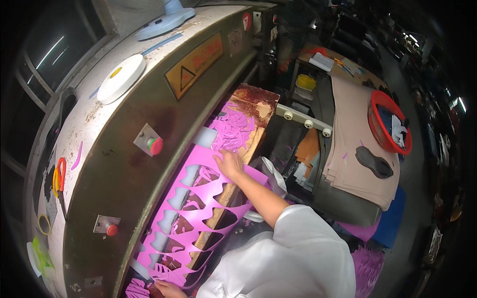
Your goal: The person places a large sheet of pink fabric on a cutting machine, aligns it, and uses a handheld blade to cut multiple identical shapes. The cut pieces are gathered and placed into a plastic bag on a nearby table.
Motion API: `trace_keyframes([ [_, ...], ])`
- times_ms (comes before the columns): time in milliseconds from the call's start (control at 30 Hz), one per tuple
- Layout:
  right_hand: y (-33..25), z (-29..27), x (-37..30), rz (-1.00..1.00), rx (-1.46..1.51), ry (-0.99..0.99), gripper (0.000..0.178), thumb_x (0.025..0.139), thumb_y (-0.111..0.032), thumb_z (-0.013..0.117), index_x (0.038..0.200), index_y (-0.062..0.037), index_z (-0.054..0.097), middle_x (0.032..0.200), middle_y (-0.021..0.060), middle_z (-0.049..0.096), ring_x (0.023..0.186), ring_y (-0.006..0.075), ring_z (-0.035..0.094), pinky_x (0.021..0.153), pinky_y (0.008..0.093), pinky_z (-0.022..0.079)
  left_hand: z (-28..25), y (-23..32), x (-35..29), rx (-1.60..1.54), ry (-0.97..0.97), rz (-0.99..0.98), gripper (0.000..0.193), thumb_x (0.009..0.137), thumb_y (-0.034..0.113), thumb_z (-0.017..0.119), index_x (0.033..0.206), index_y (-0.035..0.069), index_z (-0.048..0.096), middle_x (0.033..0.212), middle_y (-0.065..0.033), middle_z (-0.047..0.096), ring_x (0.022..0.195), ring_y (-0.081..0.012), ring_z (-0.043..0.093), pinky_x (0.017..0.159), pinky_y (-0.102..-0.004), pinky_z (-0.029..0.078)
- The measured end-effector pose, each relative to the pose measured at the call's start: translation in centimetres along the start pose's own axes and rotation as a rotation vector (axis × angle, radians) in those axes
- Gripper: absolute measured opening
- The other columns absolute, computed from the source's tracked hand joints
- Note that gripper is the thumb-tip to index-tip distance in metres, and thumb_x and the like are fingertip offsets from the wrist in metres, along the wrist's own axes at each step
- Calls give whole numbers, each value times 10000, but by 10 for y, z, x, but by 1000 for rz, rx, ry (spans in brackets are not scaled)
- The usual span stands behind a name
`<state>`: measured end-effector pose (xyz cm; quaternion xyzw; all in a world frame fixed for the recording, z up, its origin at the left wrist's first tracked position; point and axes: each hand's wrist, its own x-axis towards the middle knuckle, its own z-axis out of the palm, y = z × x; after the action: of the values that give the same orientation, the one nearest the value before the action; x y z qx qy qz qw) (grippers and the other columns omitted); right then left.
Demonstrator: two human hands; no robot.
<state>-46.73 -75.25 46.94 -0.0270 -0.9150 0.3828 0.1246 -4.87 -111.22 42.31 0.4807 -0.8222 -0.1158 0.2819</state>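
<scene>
R hand [230, 165] grips pink sheet [208, 191] at far end; L hand [170, 289] at near end, hold unclear. We rec. even tension.

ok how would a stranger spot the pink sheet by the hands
Find the long dark green beam slanting up the picture. The pink sheet lies along its right side, right hand at the far end, left hand at the near. Big cut-out holes set it apart from the heap of small pink scraps beyond.

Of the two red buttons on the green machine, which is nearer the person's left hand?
The lower button, nearer the picture's bottom edge; the upper button sits farther from the left hand.
</scene>
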Motion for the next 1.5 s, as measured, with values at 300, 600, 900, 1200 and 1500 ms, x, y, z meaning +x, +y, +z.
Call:
trace_keyframes([
  [300, 23, -11, -38, -260, 69, 306, 374, 771, -156, 679, 1112, -29, 593, 1084, 193, 574, 987, 363, 550, 852, 428, 452, 42, -50, -52, -220, 105, -74, 344, 1005, 195, 436, 1085, -119, 550, 999, -272, 620, 906, -323, 599, 805, -388, 466],
  [600, -108, 141, -225, -945, 483, -509, 800, 760, -107, 682, 1444, -83, 269, 1285, 314, 403, 1169, 478, 418, 991, 525, 364, 30, -10, -34, -986, 10, -244, 141, 948, 135, 478, 898, 54, 582, 789, 15, 529, 667, -90, 460, 582, -248, 413],
  [900, -117, 116, -362, 43, 1115, -1089, 832, 858, -53, 642, 1483, -27, 93, 1341, 191, 435, 1225, 248, 460, 1044, 355, 354, -37, -52, -38, -1000, -220, -372, 292, 1006, 291, 443, 852, 63, 539, 711, -6, 547, 570, -58, 510, 467, -196, 403],
  [1200, -119, 120, -376, 188, 1291, -1081, 773, 904, -39, 591, 1487, -38, 83, 1297, 218, 472, 1160, 248, 504, 1010, 368, 386, 28, 15, -41, -806, -187, -114, 287, 975, 276, 483, 889, 2, 488, 661, -201, 534, 574, -356, 547, 536, -429, 409],
  [1500, -113, 86, -334, 1, 1014, -866, 759, 868, 11, 595, 1476, -45, 145, 1296, 198, 477, 1156, 240, 511, 1003, 355, 402, -42, -72, -21, -667, -315, -381, 260, 994, 196, 424, 964, -11, 580, 699, -89, 646, 539, -138, 588, 516, -284, 463],
])
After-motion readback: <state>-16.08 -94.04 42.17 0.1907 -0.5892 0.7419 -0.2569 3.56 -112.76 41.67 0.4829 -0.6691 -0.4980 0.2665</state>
